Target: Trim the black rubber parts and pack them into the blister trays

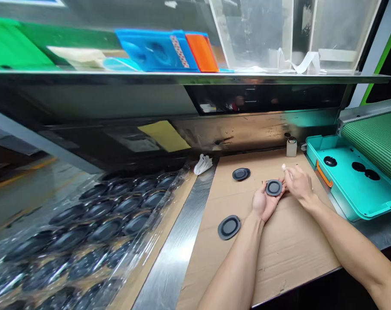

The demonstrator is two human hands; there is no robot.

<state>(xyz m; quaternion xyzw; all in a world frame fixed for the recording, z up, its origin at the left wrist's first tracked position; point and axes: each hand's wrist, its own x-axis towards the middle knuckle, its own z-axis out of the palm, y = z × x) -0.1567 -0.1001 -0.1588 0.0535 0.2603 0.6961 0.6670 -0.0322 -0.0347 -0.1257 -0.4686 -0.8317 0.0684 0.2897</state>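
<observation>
My left hand (262, 204) is palm up, its fingers and thumb around a dark grey round disc part (274, 187) with a raised ring. Close beside the disc, my right hand (298, 184) is closed in a pinch. A small white tip (283, 167) shows at those fingers; its kind is too small to make out. Two similar dark disc parts lie on the cardboard sheet (292, 241): one rounded part (241, 174) farther back and another flat part (229, 227) left of my left forearm. Behind my right hand stands a small white bottle (291, 148) with a dark top.
A turquoise tray (360, 189) with several black discs is at the right, beside a green conveyor belt (376, 133). On the left, clear plastic trays (118, 215) hold rows of dark parts. A crumpled white cloth (203, 164) lies near the back. A metal shelf (182, 78) crosses above.
</observation>
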